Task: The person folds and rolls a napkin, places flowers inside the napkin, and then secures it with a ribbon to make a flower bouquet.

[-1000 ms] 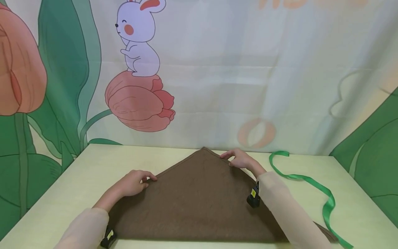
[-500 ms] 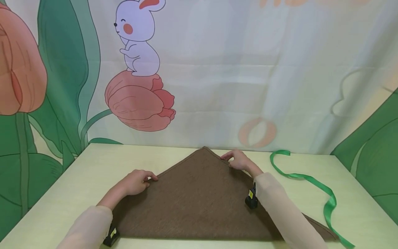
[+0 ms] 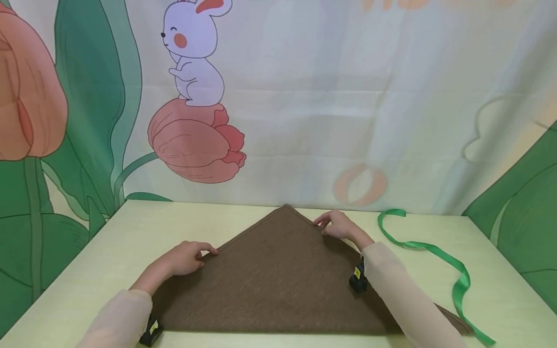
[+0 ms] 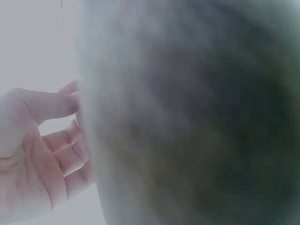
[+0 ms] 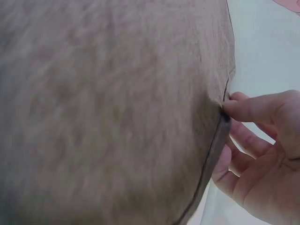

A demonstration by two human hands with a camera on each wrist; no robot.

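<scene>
A brown cloth (image 3: 265, 285), folded into a triangle, lies on the table with its peak near the back edge and its long fold toward the front. My left hand (image 3: 184, 258) pinches its left slanting edge; the left wrist view shows thumb and fingers meeting at the border of the blurred cloth (image 4: 187, 117). On the right slanting edge, not far below the peak, my right hand (image 3: 341, 224) pinches the hem. In the right wrist view the thumb (image 5: 253, 108) lies on the near face of the cloth, with the other fingers behind it.
A green ribbon (image 3: 452, 263) curls along the right side of the pale table (image 3: 143, 227), its front end beside the cloth's right corner. Behind the table hangs a printed curtain (image 3: 304, 121) with a rabbit and tulips.
My right hand has shifted slightly right and down along the cloth's edge. My left hand has moved a little down and left. The cloth keeps its triangle shape.
</scene>
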